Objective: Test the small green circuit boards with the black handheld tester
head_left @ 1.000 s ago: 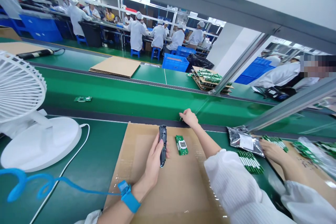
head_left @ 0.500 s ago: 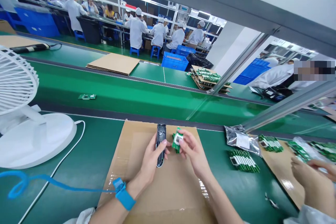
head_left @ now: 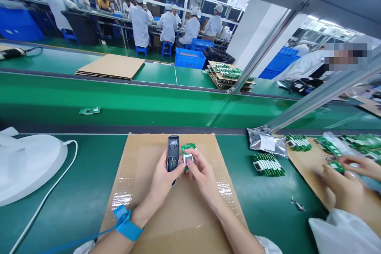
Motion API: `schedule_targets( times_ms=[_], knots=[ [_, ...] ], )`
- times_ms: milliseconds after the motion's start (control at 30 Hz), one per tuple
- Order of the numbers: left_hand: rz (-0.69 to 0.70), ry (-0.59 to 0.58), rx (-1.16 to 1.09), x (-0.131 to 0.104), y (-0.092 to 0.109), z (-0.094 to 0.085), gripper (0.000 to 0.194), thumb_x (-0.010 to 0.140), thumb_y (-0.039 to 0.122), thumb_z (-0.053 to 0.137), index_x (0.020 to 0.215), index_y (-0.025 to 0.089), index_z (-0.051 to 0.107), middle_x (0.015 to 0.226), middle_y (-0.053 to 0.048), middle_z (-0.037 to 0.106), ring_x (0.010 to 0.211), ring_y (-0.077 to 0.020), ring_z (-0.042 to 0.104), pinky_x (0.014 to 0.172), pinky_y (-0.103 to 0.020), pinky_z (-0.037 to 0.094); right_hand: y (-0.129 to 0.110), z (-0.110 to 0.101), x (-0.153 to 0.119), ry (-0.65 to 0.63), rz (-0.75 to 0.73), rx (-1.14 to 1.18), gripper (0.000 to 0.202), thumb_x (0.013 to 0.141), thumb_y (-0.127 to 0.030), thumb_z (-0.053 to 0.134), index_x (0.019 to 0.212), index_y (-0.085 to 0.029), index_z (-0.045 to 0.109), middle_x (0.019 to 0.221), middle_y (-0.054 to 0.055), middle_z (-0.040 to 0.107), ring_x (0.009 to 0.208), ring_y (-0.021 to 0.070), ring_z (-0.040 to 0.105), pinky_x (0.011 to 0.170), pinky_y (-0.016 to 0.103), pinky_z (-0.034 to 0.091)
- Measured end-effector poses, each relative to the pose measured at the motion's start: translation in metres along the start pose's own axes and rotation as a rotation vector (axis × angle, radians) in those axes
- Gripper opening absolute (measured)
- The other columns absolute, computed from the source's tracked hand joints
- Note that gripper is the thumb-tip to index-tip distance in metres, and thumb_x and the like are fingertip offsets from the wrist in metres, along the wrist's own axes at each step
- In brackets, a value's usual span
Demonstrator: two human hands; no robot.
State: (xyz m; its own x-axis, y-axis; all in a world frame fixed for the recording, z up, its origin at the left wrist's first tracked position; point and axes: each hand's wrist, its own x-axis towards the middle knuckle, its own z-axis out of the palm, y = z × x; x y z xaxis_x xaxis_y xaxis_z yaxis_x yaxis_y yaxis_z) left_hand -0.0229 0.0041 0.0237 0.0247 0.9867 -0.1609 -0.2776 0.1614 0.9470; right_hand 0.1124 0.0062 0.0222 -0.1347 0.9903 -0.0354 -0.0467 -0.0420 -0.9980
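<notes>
My left hand (head_left: 162, 176) is closed around a dark, elongated plastic housing (head_left: 173, 152), held upright with its hollow inner side facing me. A blue strap (head_left: 128, 225) circles my left wrist. Right beside it, my right hand (head_left: 202, 170) pinches a small green circuit board (head_left: 188, 158) with a whitish square part on it. Another bit of green board (head_left: 188, 146) shows behind the pinched one; I cannot tell whether it is separate. Both hands are above a taped cardboard sheet (head_left: 178, 222), and their fingertips nearly touch.
Rows of green boards (head_left: 269, 164) and a silver bag (head_left: 268, 143) lie to the right. Farther right, a co-worker's hands (head_left: 347, 182) hold a green board. A white fan base (head_left: 32, 166) with its cable stands left. One board (head_left: 89, 110) lies on the green strip ahead.
My right hand has brought the circuit board closer to the housing in my left hand. The camera view has shifted, and the co-worker's hands now show a green board.
</notes>
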Motion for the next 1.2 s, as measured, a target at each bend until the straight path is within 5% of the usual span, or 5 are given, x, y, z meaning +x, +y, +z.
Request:
schedule_targets(
  times_ms=[400, 600, 800, 933, 1200],
  knots=[
    [0.018, 0.026, 0.035, 0.0010, -0.0029, -0.0038, 0.026, 0.078, 0.033, 0.070, 0.094, 0.021, 0.054, 0.078, 0.002, 0.056, 0.061, -0.0107, 0.050, 0.057, -0.022, 0.042, -0.0010, -0.0051, 0.0004, -0.010, -0.005, -0.035, 0.031, 0.092, -0.042, 0.054, 0.119, -0.029, 0.064, 0.100, 0.002, 0.068, 0.060, 0.0118, 0.058, 0.063, 0.028, 0.051],
    [-0.018, 0.030, -0.076, 0.0005, 0.0006, -0.0028, 0.028, 0.077, 0.034, 0.073, 0.091, 0.020, 0.053, 0.075, 0.003, 0.056, 0.059, -0.0092, 0.050, 0.056, -0.022, 0.041, -0.0032, -0.0089, 0.0036, -0.166, -0.015, -0.040, 0.039, 0.090, -0.036, 0.057, 0.128, -0.030, 0.055, 0.098, 0.003, 0.066, 0.074, 0.0162, 0.063, 0.067, 0.031, 0.054],
    [-0.202, -0.069, -0.266, -0.0029, 0.0068, 0.0012, 0.043, 0.090, 0.055, 0.044, 0.089, 0.015, 0.058, 0.068, -0.003, 0.061, 0.056, -0.0123, 0.053, 0.054, -0.024, 0.041, -0.0074, -0.0075, 0.0040, 0.064, -0.113, -0.021, 0.031, 0.086, -0.030, 0.062, 0.117, -0.026, 0.057, 0.096, 0.003, 0.064, 0.076, 0.0166, 0.063, 0.073, 0.032, 0.054],
    [-0.339, -0.136, -0.328, -0.0034, 0.0042, 0.0031, 0.045, 0.092, 0.053, 0.039, 0.090, 0.014, 0.061, 0.060, -0.004, 0.061, 0.053, -0.0138, 0.054, 0.056, -0.026, 0.042, -0.0077, -0.0059, 0.0001, 0.053, -0.192, -0.239, 0.027, 0.085, -0.028, 0.065, 0.112, -0.028, 0.063, 0.100, 0.003, 0.063, 0.093, 0.0200, 0.061, 0.087, 0.035, 0.049],
    [-0.374, -0.231, -0.288, -0.0059, -0.0003, 0.0042, 0.045, 0.092, 0.054, 0.040, 0.097, 0.015, 0.062, 0.063, -0.003, 0.062, 0.054, -0.0132, 0.053, 0.056, -0.024, 0.042, -0.0063, -0.0069, 0.0010, 0.053, -0.277, -0.446, 0.029, 0.085, -0.021, 0.066, 0.112, -0.033, 0.064, 0.102, 0.000, 0.060, 0.095, 0.0187, 0.052, 0.086, 0.030, 0.042]
  ],
)
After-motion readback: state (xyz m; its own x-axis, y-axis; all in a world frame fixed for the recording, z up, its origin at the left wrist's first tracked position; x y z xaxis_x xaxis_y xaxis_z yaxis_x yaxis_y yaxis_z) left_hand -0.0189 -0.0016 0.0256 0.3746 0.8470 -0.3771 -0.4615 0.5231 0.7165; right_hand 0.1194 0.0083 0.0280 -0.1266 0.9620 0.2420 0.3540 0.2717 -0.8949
